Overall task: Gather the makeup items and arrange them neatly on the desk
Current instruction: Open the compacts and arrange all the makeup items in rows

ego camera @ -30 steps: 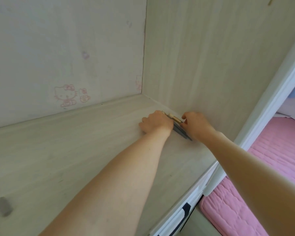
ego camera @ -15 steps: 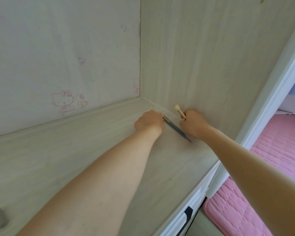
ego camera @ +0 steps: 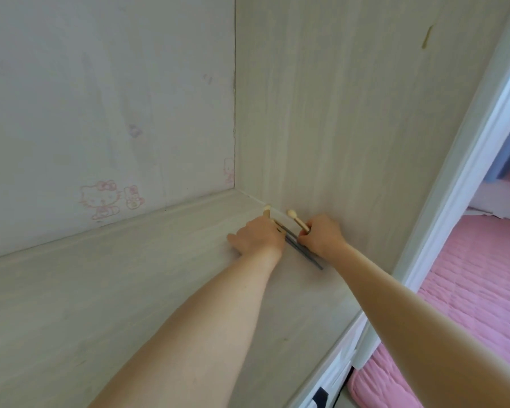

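Observation:
Both arms reach to the far right corner of the pale wood desk (ego camera: pixel 106 290). My right hand (ego camera: pixel 321 235) pinches a makeup brush (ego camera: pixel 296 219) with a cream tip and tan handle, tilted up toward the side panel. Dark grey brush handles (ego camera: pixel 305 254) lie on the desk between the hands, pointing toward me. My left hand (ego camera: pixel 258 237) rests palm down over their far ends; another cream brush tip (ego camera: pixel 267 209) pokes out beyond its fingers. What the left fingers hold is hidden.
A wood-grain side panel (ego camera: pixel 351 113) rises right beside the brushes. The back wall (ego camera: pixel 100 98) carries pink cartoon cat stickers (ego camera: pixel 100 200). Beyond the desk's right edge lie a white frame (ego camera: pixel 468 172) and a pink quilted bed (ego camera: pixel 468 304).
The right hand has lifted one cream-tipped brush off the bundle and now holds it tilted up. The left hand has slid over the far ends of the brushes on the desk.

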A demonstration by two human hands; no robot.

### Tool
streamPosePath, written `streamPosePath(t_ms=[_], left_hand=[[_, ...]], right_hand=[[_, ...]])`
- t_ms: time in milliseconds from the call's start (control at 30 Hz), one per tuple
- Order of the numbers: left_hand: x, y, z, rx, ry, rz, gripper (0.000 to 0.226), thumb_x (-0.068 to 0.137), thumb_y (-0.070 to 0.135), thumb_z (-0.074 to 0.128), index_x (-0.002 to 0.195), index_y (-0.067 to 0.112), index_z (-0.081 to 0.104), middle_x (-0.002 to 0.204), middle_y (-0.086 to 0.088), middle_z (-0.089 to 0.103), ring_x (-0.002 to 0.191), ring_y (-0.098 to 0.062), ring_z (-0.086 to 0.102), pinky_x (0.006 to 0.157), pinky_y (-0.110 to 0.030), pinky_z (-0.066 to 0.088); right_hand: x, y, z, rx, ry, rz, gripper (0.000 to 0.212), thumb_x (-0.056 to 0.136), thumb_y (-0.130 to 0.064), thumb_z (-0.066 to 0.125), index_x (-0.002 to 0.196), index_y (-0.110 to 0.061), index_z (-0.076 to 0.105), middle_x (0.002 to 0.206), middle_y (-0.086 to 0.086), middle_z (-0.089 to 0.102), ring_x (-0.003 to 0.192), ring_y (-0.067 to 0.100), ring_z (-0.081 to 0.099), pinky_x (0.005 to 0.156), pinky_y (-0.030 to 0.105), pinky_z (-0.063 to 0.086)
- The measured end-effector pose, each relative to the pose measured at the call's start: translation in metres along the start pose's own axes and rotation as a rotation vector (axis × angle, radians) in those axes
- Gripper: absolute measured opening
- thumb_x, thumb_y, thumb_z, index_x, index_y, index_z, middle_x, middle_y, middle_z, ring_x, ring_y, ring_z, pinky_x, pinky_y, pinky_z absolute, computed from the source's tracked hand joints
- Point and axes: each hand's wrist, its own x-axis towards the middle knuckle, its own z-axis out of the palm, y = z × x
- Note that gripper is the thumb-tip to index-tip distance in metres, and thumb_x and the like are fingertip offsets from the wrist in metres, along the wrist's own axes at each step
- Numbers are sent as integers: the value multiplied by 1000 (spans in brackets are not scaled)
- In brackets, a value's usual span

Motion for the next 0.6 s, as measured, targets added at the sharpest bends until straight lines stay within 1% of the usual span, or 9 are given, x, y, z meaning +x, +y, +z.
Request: streamPosePath(t_ms=[67,100,133,200,267,367,500,600], left_hand=[[1,-1,-3,-40,-14,-21,31,93,44,43,112,24,58,117,-2,62,111,-26,57,95,-39,31],[2,-1,-5,-60,-23,-31,34,92,46,43,114,24,57,118,-2,61,111,-26,56,96,-40,31],[2,-1,-5,-73,-30,-36,36,92,48,42,115,24,56,118,-2,61,111,-27,56,97,-40,31],[2,2,-4,-68,-43,-36,37,89,49,46,116,25,55,117,-2,61,111,-26,56,98,-41,30],[1,5,-2,-48,-47,-40,37,86,47,51,116,26,55,117,0,61,110,-25,56,97,-41,29],[1,8,0,-44,-45,-47,35,86,43,50,117,26,54,118,0,61,112,-25,56,97,-42,27],[2,2,-2,-49,-46,-21,28,88,36,47,113,24,55,114,0,62,108,-25,57,97,-42,29],[3,-7,-7,-34,-58,1,30,87,32,51,115,23,53,114,-1,61,109,-25,57,97,-41,31]], right_hand=[[0,-2,-2,-42,-30,10,12,86,-17,62,87,-5,63,81,11,60,74,24,56,62,26,40],[0,-2,-4,-62,-35,13,14,86,-18,63,81,-6,60,76,9,57,73,23,54,59,26,40],[-1,-2,-5,-75,-35,17,20,85,-20,64,73,-7,55,71,6,53,70,22,53,54,25,38],[-2,0,-6,-74,-22,25,32,83,-21,66,62,-11,45,62,2,46,59,19,48,44,24,30],[-2,4,-6,-32,-15,31,34,82,-24,67,61,-13,42,61,1,45,54,15,44,43,24,27],[-2,10,-5,-10,-22,9,31,84,-29,66,67,-12,46,62,1,44,58,18,45,44,24,26],[-1,14,-4,-9,-33,4,31,86,-26,62,63,-13,47,59,1,46,53,16,44,44,25,30],[2,15,-4,7,-27,15,28,86,-25,61,63,-14,48,61,1,50,52,15,47,45,25,33]])
